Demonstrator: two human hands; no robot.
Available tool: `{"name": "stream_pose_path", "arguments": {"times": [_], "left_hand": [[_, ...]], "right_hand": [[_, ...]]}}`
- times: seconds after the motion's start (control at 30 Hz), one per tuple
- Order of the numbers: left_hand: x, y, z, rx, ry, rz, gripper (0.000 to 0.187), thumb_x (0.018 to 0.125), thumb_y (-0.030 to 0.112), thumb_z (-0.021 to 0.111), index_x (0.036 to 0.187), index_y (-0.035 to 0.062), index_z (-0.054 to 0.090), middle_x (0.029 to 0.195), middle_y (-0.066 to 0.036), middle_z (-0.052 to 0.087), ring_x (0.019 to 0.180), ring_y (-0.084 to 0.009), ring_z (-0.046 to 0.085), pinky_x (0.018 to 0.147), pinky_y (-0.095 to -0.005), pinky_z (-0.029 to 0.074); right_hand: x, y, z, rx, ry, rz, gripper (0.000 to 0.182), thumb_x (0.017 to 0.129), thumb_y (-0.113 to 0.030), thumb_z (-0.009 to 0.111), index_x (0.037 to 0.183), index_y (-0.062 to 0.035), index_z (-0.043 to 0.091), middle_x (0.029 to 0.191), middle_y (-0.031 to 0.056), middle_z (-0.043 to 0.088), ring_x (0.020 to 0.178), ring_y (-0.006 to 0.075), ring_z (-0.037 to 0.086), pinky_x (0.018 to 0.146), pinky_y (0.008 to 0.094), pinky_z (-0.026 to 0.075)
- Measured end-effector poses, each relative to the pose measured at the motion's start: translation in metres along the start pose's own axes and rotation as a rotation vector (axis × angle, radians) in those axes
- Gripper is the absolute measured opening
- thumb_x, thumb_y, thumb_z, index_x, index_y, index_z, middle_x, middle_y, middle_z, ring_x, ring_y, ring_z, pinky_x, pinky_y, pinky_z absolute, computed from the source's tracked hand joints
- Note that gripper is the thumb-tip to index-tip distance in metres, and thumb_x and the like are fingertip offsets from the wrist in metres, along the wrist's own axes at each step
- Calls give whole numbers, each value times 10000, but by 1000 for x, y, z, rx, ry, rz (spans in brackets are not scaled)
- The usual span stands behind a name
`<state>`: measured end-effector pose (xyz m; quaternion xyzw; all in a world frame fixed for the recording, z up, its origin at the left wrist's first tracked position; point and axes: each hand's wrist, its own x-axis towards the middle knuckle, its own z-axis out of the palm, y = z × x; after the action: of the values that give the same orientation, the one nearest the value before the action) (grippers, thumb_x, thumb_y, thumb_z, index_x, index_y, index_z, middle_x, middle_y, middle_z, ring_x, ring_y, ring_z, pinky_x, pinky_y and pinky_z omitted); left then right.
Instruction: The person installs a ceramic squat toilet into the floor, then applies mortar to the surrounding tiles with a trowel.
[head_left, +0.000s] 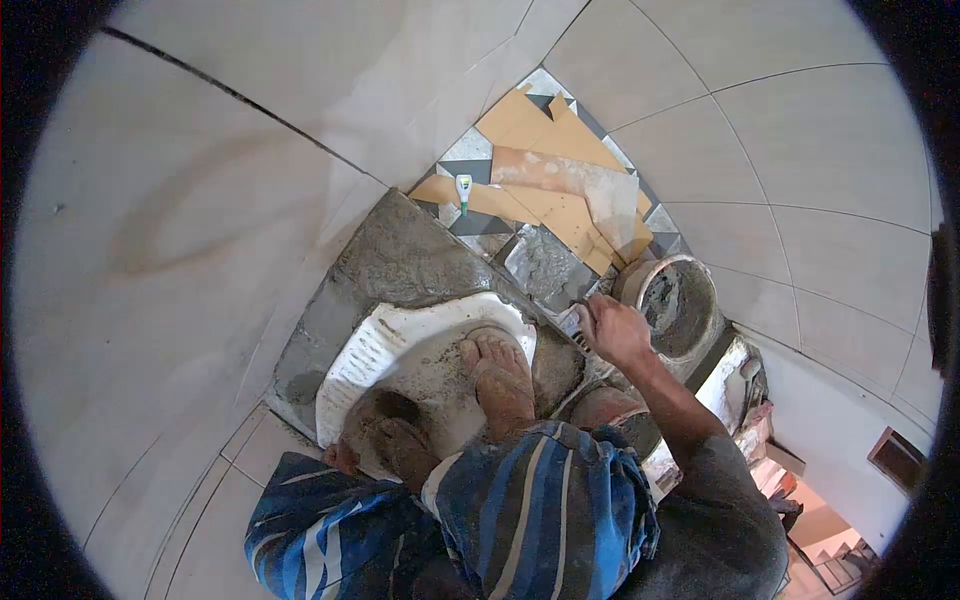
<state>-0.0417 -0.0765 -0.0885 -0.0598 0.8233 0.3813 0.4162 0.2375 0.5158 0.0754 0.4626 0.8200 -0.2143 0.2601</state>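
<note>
Right hand (614,330) clamped on one pale object (572,321), two buckets (708,312) beside it, one squat pan (350,385) leftward, left hand (341,457) beyond, its grip unclear.

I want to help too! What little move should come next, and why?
Perhaps the right hand could smooth the grey patch beyond the white pan: that patch looks lumpy, and the hand holds what seems a small tool close to it.

Wide fisheye, black rounded corners; large beige wall tiles (830,130) bend toward edges. Indoor light, soft, moderately bright; faint pale sheen on left wall, shadows weak. Brighter, washed-out patch lower right. Fine detail slightly soft, dark clothing low-detail.
</note>
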Motion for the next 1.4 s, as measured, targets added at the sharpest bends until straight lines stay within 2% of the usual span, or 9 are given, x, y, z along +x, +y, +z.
{"name": "stream_pose_path", "arguments": {"times": [0.3, 0.4, 0.63, 0.83, 0.9, 1.13, 1.2, 1.33, 1.4], "left_hand": [[1, 3, 1, 41, 67, -2, 475, 961, 491, 630, 707, 94, 569, 592, -65, 581, 505, -211, 527, 520, -406, 438], [0, 5, -2, 59, 92, -4, 482, 959, 492, 634, 694, 94, 563, 577, -63, 576, 491, -211, 523, 512, -407, 435], [0, 10, 7, 93, 122, -9, 501, 953, 493, 642, 664, 95, 550, 543, -60, 562, 457, -212, 513, 493, -408, 429], [6, 20, -4, 107, 94, 10, 505, 952, 495, 644, 660, 94, 547, 542, -63, 565, 452, -210, 513, 489, -404, 430], [8, 19, -6, 101, 77, 14, 506, 952, 496, 645, 660, 94, 546, 544, -65, 567, 451, -209, 514, 488, -401, 431], [8, 17, 1, 63, 22, 4, 508, 952, 498, 647, 661, 94, 545, 551, -72, 574, 450, -205, 517, 484, -394, 434], [8, 16, -1, 57, 9, 4, 509, 952, 499, 647, 661, 94, 545, 552, -74, 577, 450, -204, 517, 483, -392, 435], [15, 20, 3, 48, -37, 12, 510, 952, 500, 648, 661, 94, 544, 556, -78, 581, 449, -202, 519, 481, -387, 437], [17, 21, 1, 44, -52, 17, 511, 952, 501, 649, 661, 94, 543, 558, -80, 583, 449, -201, 519, 480, -385, 438]], "right_hand": [[1, 13, 28, 9, 46, -138, 349, 1002, -385, 511, 1011, -53, 619, 932, 203, 677, 870, 424, 670, 742, 535, 536], [-5, 29, 36, -22, -71, -62, 353, 997, -392, 519, 1003, -53, 618, 923, 209, 678, 878, 424, 670, 745, 539, 533], [-29, 48, 20, -17, -18, -53, 350, 993, -398, 524, 978, -59, 612, 895, 212, 682, 839, 430, 672, 723, 540, 533], [-2, 3, 25, 33, 118, -108, 347, 994, -397, 520, 1009, -61, 601, 946, 195, 698, 821, 427, 680, 716, 546, 541], [1, -2, 23, -58, -97, -54, 374, 1007, -413, 481, 1173, -113, 631, 1059, 199, 698, 960, 395, 695, 792, 528, 565], [-61, 54, 55, -73, -129, 43, 410, 1013, -439, 473, 1166, -89, 621, 1124, 185, 682, 961, 402, 692, 800, 523, 559], [-79, 72, 64, -43, -23, 33, 318, 981, -392, 566, 970, -76, 599, 894, 185, 688, 863, 409, 683, 755, 541, 535], [-82, 74, 55, 44, -30, 36, 343, 989, -403, 558, 946, -68, 614, 902, 192, 687, 892, 415, 672, 757, 537, 526], [-60, 68, 57, 264, 128, -128, 401, 1007, -431, 544, 948, -47, 642, 808, 167, 665, 780, 356, 681, 707, 485, 528]]}}
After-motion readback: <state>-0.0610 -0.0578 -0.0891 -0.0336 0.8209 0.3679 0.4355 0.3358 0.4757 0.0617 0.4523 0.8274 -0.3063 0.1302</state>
